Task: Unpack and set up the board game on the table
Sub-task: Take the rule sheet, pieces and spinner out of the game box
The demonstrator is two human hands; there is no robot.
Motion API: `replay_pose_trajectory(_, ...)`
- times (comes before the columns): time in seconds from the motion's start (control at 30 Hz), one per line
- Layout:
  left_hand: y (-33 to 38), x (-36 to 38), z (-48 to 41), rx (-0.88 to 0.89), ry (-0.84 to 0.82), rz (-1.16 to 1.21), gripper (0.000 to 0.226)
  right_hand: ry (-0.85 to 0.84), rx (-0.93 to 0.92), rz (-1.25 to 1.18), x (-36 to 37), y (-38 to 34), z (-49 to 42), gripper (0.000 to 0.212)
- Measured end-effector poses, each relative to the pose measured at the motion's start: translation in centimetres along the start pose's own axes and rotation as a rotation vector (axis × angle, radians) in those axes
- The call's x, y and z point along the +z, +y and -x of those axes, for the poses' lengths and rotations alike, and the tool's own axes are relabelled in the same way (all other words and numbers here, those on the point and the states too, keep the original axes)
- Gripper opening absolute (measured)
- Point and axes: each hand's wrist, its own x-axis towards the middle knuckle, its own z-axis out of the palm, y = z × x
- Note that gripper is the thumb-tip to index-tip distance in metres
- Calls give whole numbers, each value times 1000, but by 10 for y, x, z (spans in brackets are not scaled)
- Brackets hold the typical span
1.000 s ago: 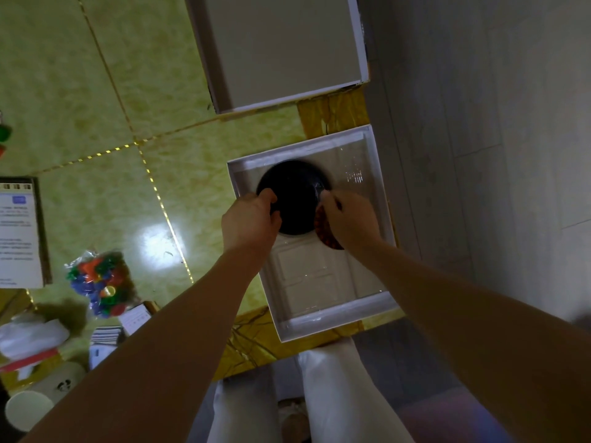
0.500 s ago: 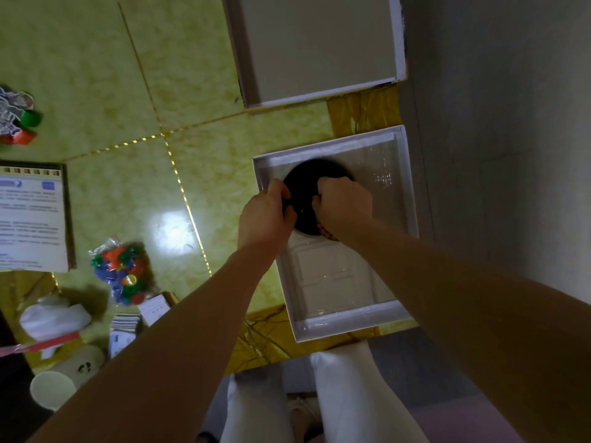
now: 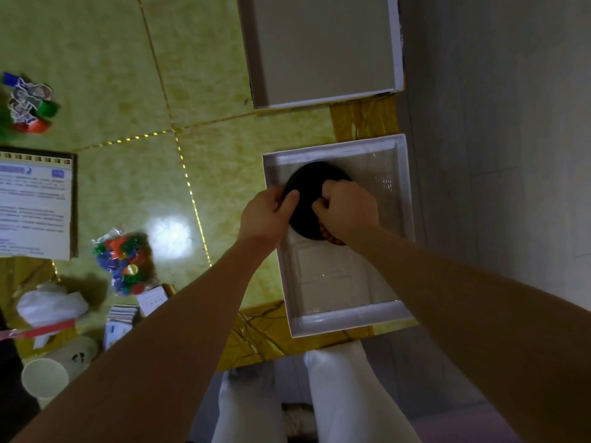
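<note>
Over the open box tray [image 3: 406, 199] at the counter's [image 3: 112, 75] right edge, both your hands are clenched on the black disc [image 3: 308, 183]. Your left hand [image 3: 270, 215] grips its left rim, thumb laid on top and the other fingers out of sight past the edge. Your right hand [image 3: 347, 211] curls its fingers down onto the disc's upper face and covers its right side. The disc sits in the far half of the tray; you cannot tell whether it is lifted clear of the moulded insert. A red-patterned edge [image 3: 332, 240] peeks out from under the disc by your right wrist, too small to identify. The near half of the tray shows pale rectangular recesses beside your right forearm.

Beyond the tray and apart from it, the box lid [image 3: 319, 43] lies open side up, also along the right edge. To the left, a bag of coloured pieces [image 3: 123, 260] lies near your left forearm, with a stack of cards [image 3: 120, 314] nearer you, partly hidden by that arm. Farther left lies a printed rule sheet [image 3: 33, 203], and beyond it card figures [image 3: 28, 103] on coloured bases. At the near left corner are a white crumpled wad [image 3: 52, 303] and a paper cup [image 3: 44, 377]. Grey floor [image 3: 495, 123] lies to the right of the counter.
</note>
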Motion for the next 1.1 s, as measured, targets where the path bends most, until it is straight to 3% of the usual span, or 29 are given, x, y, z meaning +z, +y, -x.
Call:
replay_pose_trajectory(0.13, -5, -6, 7, 0, -16, -58, 22, -2, -71, -41, -7, -4, 13, 29)
replay_pose_trajectory(0.27, -23, -24, 24, -69, -3, -34, 24, 31, -108, -126, -10, -26, 28, 29)
replay_pose_trajectory(0.37, -47, -42, 43, -103, 11, 9, 22, 88, -23, -364, -13, -47, 43, 24)
replay_pose_trajectory(0.47, -76, -59, 66, -109, 21, 8, 24, 47, 154, -647, -8, -71, 61, 24)
replay_pose_trajectory(0.53, -100, -66, 82, -135, 22, -18, 25, 44, 175, -748, 4, -88, 75, 20)
replay_pose_trajectory(0.77, -164, -77, 129, -237, 21, -22, 24, -113, 70, -756, 65, -131, 115, 23)
replay_pose_trajectory(0.93, -217, -83, 155, -234, -4, -40, 28, -30, 157, -856, 100, -152, 133, 21)
replay_pose_trajectory(1.1, -238, -72, 162, -237, -39, -13, 31, -128, 188, -800, 131, -158, 143, 19)
